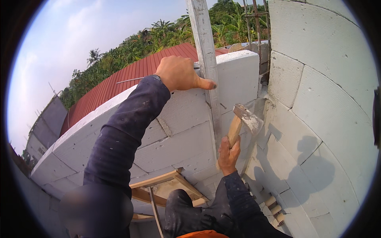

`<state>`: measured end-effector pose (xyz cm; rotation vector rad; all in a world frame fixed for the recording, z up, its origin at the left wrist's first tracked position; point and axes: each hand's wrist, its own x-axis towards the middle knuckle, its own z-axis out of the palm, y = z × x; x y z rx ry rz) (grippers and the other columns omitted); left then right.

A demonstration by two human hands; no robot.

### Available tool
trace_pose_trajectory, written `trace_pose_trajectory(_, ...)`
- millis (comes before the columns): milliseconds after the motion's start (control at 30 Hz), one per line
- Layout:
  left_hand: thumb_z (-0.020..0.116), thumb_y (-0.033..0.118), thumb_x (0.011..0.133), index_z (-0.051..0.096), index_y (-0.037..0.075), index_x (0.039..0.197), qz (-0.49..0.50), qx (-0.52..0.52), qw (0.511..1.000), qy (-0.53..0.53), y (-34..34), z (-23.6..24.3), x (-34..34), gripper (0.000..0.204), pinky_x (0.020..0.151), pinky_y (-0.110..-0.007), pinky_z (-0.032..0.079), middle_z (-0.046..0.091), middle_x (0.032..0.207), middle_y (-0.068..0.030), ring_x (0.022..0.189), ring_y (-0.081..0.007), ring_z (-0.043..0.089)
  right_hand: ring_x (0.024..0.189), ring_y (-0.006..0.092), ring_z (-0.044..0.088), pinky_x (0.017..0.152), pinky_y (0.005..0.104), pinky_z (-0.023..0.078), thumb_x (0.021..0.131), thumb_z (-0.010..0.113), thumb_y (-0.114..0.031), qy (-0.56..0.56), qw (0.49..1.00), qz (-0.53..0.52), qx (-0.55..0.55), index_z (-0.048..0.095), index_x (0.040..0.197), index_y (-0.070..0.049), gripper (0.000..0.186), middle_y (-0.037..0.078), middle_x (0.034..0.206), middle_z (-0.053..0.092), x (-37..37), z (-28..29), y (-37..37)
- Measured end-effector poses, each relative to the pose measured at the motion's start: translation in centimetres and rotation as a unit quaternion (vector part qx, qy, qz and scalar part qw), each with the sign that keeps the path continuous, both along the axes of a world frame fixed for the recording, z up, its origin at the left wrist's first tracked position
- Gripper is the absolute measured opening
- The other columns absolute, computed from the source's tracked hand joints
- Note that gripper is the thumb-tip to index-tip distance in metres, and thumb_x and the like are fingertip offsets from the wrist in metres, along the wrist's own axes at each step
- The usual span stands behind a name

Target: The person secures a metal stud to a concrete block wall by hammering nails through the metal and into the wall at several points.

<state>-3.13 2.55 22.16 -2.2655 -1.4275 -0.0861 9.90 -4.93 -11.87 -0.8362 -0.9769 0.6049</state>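
Note:
My left hand (179, 74) is up at the top edge of a white block wall (186, 139). Its thumb presses across the face of a long, pale straightedge bar (209, 65), and its other fingers curl out of sight behind. The bar stands nearly upright against the wall and rises above it. Lower and to the right, my right hand (229, 156) is closed round the wooden handle of a hatchet (248, 118). The worn, whitish hatchet head points up and right, close to the wall corner. A thin nail (223, 106) sticks out beside the bar.
Another block wall (313, 87) rises close on the right. Below me is a wooden frame (158, 180), near my knees. Beyond the wall lie a red metal roof (131, 71) and trees; steel rebar (258, 35) stands at the corner.

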Motion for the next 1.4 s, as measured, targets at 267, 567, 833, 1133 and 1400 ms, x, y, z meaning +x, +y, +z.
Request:
trace_pose_trajectory(267, 0.055, 0.107, 0.064, 0.077, 0.000, 0.069, -0.022, 0.049, 0.999, -0.006, 0.6, -1.6, -0.1, 0.110, 0.054, -0.041, 0.057, 0.066, 0.059, -0.0092, 0.055, -0.0268, 0.070, 0.076, 0.0121, 0.058, 0.069, 0.0303, 0.050, 0.106, 0.066, -0.036, 0.072, 0.996, -0.016, 0.059, 0.053, 0.117, 0.002, 0.042, 0.006, 0.090, 0.059, -2.2, -2.1, -1.1)
trace_pose_trajectory(567, 0.057, 0.105, 0.065, 0.079, -0.003, 0.086, -0.001, 0.026, 1.000, 0.008, 0.3, -1.2, -0.4, 0.113, 0.062, -0.044, 0.059, 0.068, 0.065, -0.0147, 0.062, -0.0331, 0.073, 0.075, 0.0138, 0.060, 0.069, 0.0313, 0.051, 0.106, 0.066, -0.035, 0.076, 0.997, 0.020, -0.004, 0.051, 0.120, 0.002, 0.043, 0.006, 0.087, 0.060, -2.7, -0.4, -2.0)
trace_pose_trajectory(833, 0.057, 0.104, 0.066, 0.079, -0.002, 0.086, -0.043, 0.051, 0.998, -0.015, 0.2, -1.4, -0.4, 0.111, 0.062, -0.045, 0.059, 0.069, 0.066, -0.0152, 0.064, -0.0344, 0.073, 0.074, 0.0129, 0.061, 0.064, 0.0312, 0.053, 0.106, 0.067, -0.030, 0.018, 0.999, 0.015, -0.037, 0.051, 0.121, 0.001, 0.038, 0.007, 0.083, 0.062, -3.1, -0.9, -1.1)
trace_pose_trajectory(1133, 0.058, 0.103, 0.068, 0.078, 0.000, 0.110, -0.033, 0.040, 0.999, -0.006, -0.3, -1.2, -0.3, 0.114, 0.064, -0.045, 0.060, 0.070, 0.067, -0.0148, 0.067, -0.0336, 0.074, 0.075, 0.0132, 0.060, 0.067, 0.0323, 0.051, 0.106, 0.068, -0.029, 0.030, 0.999, 0.012, -0.036, 0.052, 0.117, 0.002, 0.037, 0.006, 0.083, 0.060, -3.7, -0.7, -0.7)
trace_pose_trajectory(1400, 0.054, 0.107, 0.065, 0.081, 0.001, 0.099, -0.026, 0.051, 0.998, 0.007, 0.0, -1.5, -0.3, 0.115, 0.061, -0.043, 0.061, 0.067, 0.062, -0.0135, 0.061, -0.0316, 0.073, 0.075, 0.0153, 0.061, 0.067, 0.0344, 0.050, 0.107, 0.067, -0.029, 0.016, 0.999, 0.003, -0.052, 0.053, 0.114, 0.002, 0.036, 0.008, 0.085, 0.062, -3.8, -0.5, -0.6)
